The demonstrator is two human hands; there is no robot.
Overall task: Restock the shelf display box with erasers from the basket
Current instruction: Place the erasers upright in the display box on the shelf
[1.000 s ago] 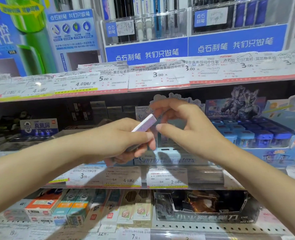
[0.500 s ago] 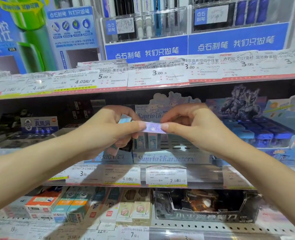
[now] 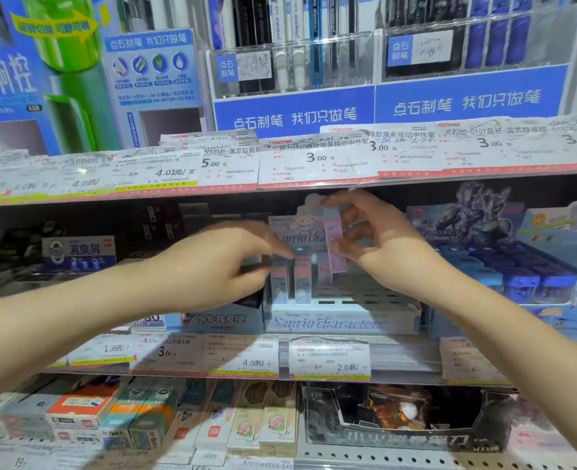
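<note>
The pale blue display box (image 3: 341,322) with cartoon print stands on the middle shelf. Three pink and blue erasers (image 3: 292,281) stand upright in its left slots; the slots to their right look empty. My right hand (image 3: 385,252) pinches a lilac eraser (image 3: 332,244) upright, just above the box and beside the standing ones. My left hand (image 3: 219,269) is blurred. Its fingertips reach the tops of the leftmost standing erasers; whether it holds anything is unclear. The basket is out of view.
A blue box of sharpeners (image 3: 534,283) sits right of the display box, and a low printed box (image 3: 222,318) sits left of it. The upper shelf's price-tag rail (image 3: 314,164) hangs close above my hands. Pencil boxes (image 3: 273,425) and a black carton (image 3: 409,422) fill the shelf below.
My right hand took the lilac eraser from the left hand's fingertips, turned it upright and moved it back over the box. My left hand moved forward to the standing erasers.
</note>
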